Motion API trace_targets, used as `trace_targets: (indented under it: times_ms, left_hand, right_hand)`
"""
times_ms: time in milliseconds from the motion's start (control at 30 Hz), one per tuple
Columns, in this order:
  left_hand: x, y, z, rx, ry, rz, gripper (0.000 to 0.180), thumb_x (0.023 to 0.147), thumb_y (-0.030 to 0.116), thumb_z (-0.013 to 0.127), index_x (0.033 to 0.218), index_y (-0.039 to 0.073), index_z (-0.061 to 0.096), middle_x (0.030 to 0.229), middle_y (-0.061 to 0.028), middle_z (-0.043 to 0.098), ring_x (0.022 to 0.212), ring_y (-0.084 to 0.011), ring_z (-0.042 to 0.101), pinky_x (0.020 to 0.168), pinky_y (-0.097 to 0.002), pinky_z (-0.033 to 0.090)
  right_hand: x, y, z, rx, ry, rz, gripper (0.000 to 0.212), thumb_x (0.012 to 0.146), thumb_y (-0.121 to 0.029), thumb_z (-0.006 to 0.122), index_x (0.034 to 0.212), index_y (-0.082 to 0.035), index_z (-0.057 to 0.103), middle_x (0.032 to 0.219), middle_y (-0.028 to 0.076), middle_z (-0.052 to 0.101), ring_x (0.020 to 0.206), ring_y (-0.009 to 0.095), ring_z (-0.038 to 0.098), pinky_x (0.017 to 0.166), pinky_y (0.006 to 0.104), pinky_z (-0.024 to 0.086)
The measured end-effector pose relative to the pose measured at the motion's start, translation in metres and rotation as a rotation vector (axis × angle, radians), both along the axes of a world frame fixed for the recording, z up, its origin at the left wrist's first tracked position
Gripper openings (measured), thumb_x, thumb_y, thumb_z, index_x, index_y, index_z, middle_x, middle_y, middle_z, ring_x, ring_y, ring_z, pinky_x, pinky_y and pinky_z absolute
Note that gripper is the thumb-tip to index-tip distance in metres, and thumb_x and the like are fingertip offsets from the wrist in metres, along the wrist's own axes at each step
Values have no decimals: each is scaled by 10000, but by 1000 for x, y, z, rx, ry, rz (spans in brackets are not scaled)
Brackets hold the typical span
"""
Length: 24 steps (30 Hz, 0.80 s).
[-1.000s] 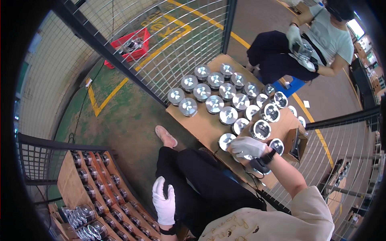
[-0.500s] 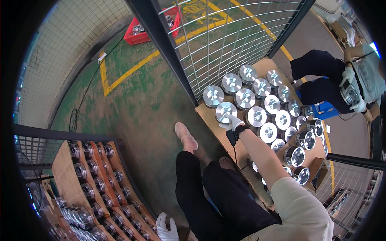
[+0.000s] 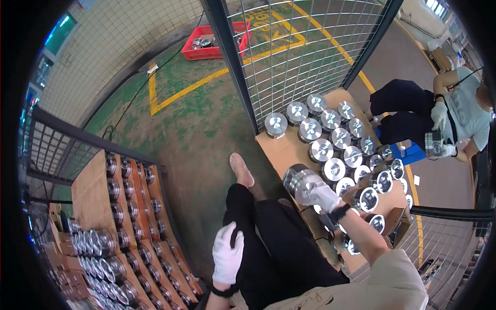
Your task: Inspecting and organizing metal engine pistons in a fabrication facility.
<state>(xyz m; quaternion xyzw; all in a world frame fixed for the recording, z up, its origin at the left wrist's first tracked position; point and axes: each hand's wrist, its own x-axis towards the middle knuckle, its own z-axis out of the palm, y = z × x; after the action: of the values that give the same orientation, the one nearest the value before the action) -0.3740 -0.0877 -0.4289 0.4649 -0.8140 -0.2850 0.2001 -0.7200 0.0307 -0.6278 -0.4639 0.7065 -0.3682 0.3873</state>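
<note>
My gloved right hand [image 3: 326,197] grips a silver metal piston [image 3: 300,185], which is tilted and blurred by motion. This piston is above the near edge of a cardboard-covered surface [image 3: 279,155]. Many more shiny pistons [image 3: 310,129] stand there in rows, mostly with their round crowns up; a few lie on their sides near the right end. In front of my legs, my gloved left hand [image 3: 227,256] hangs in the air with its fingers loosely apart and nothing in it.
Tilted wooden racks [image 3: 137,201] filled with pistons stand at lower left. Wire mesh [image 3: 305,57] borders the surface's far side. Beyond it, a red crate [image 3: 209,52] with metal parts sits on the floor. At right a seated person [image 3: 408,103] handles a metal part.
My right hand has lifted a piston from the surface's near left corner and brought it toward me. My left hand has risen from the lower edge. The view has shifted slightly.
</note>
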Motion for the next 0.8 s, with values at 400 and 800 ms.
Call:
trace_targets:
  times_ms: [400, 800]
  left_hand:
    - [-84, 54, 67, 346, 393, -295, 265, 960, 150, 556, 1188, 45, 643, 974, -106, 666, 878, -188, 624, 817, -279, 482]
    - [-42, 79, 101, 536, 703, -121, 154, 919, 63, 611, 1033, -19, 676, 883, -20, 652, 804, -78, 571, 702, -229, 434]
  right_hand:
    - [108, 81, 271, -204, -202, -143, 632, 841, -65, 665, 1423, -116, 424, 1283, 124, 591, 1127, 221, 605, 941, 298, 469]
    - [168, 91, 231, -112, -1732, -118, 590, 927, -170, 606, 1443, -76, 337, 1407, 74, 457, 1254, 199, 485, 1041, 337, 426]
